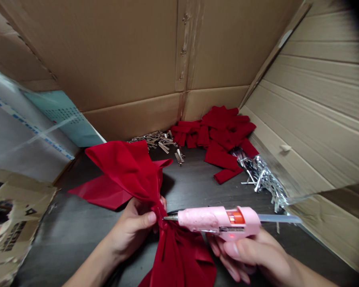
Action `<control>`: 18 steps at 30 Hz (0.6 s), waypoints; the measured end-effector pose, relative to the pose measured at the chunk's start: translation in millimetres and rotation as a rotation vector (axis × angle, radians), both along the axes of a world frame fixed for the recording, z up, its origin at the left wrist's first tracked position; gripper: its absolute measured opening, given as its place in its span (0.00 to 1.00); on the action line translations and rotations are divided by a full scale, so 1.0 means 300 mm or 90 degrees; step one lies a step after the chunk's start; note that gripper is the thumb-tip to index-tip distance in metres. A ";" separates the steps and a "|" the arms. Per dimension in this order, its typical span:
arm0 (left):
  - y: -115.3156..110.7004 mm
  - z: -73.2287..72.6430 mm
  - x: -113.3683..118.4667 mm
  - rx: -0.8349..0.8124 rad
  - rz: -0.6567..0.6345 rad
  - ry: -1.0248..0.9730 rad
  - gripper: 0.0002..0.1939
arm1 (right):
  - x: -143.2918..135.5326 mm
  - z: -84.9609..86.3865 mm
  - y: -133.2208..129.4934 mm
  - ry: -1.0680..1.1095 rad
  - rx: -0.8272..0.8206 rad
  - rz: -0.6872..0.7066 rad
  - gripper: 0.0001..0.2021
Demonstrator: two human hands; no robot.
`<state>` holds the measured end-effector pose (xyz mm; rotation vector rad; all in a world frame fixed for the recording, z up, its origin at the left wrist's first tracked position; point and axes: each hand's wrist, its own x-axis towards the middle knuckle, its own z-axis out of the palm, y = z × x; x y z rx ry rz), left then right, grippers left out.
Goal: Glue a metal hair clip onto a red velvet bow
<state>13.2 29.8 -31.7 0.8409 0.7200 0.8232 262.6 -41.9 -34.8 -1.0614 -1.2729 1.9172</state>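
One bow, one glue gun, many clips

Beyond the fingers rises a tall brown cardboard wall, its upright seam dotted with metal staples. To their right I see a second cardboard panel, creased in long bands. Under them spreads a dark wood-grain tabletop. Off to their left stand a white, plastic-wrapped surface with blue printing, a teal printed sheet and, lower down, a torn piece of cardboard with a ragged hole. Soft light leaves a pale sheen on the plastic.
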 end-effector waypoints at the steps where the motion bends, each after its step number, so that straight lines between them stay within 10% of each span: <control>1: 0.000 0.000 0.000 0.002 0.000 -0.003 0.17 | 0.000 0.000 0.000 -0.001 -0.001 -0.001 0.23; 18: -0.007 0.006 0.006 -0.011 0.004 -0.043 0.14 | 0.005 -0.006 0.000 -0.003 0.028 -0.010 0.21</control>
